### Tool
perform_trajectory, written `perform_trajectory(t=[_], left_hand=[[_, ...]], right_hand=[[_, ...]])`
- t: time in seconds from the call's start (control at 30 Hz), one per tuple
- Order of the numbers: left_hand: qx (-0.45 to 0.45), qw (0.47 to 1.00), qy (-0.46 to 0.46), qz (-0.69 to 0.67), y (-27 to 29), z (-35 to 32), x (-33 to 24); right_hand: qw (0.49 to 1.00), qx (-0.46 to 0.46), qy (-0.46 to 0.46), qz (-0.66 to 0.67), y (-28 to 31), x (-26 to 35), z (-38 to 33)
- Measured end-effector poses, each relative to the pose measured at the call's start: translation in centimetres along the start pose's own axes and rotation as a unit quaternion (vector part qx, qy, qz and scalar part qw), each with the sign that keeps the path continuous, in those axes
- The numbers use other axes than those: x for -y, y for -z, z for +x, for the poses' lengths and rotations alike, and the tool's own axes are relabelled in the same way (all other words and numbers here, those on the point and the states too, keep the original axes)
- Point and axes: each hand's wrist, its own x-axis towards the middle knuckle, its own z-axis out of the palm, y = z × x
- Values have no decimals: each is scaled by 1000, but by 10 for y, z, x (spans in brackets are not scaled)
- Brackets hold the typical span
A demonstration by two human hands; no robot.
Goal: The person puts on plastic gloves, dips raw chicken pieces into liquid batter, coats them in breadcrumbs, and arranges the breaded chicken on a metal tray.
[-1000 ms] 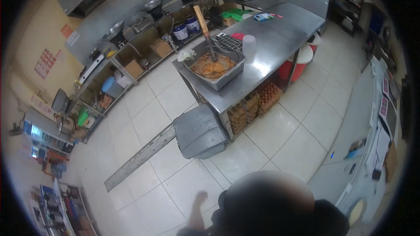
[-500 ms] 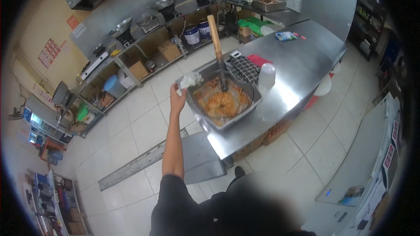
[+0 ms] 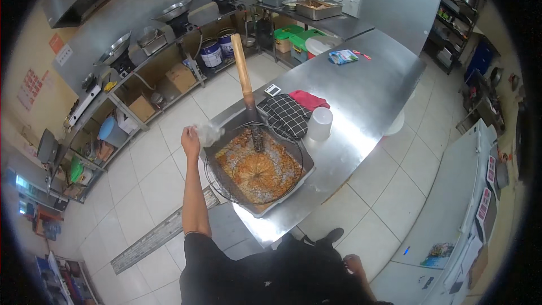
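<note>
— Any packets on the counter (image 3: 361, 101)?
— One flat blue-and-white packet (image 3: 343, 56), near the far edge.
— Signs?
— Red-and-white posters (image 3: 31, 87) and a white notice (image 3: 64, 55) on the yellow wall at left; brown cardboard boxes (image 3: 180, 77) on the lower shelf beneath the stoves.

left arm's stretched way out toward the far left, elbow nearly straight, left hand (image 3: 191, 138) raised with fingers pinched shut around something. right hand (image 3: 354, 264) just hangs low at the near right, loosely curled, down by the hip
</note>
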Motion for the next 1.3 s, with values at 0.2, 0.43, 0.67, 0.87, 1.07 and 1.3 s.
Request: perform_trajectory(t=[0.2,0.43,0.67,0.87,1.07,1.3], left_hand=[[-56,944,-4,-324,65,-67,-63],[-55,897,108,-425,101,-278,-139],[-159,934,171,-272,163,-485,-179],[-247,938,166,-176,205,-641,-230],[-342,903,150,-212,271,-789,-247],[-432,887,152,-56,347,-966,-234]], right_hand=[[968,-4,238,-77,17,145,22],[900,278,332,40,-16,398,-64],[763,552,337,-16,-66,458,-186],[728,511,449,-82,-126,341,-292],[660,601,441,-88,-156,241,-383],[574,812,71,-79,-187,110,-517]])
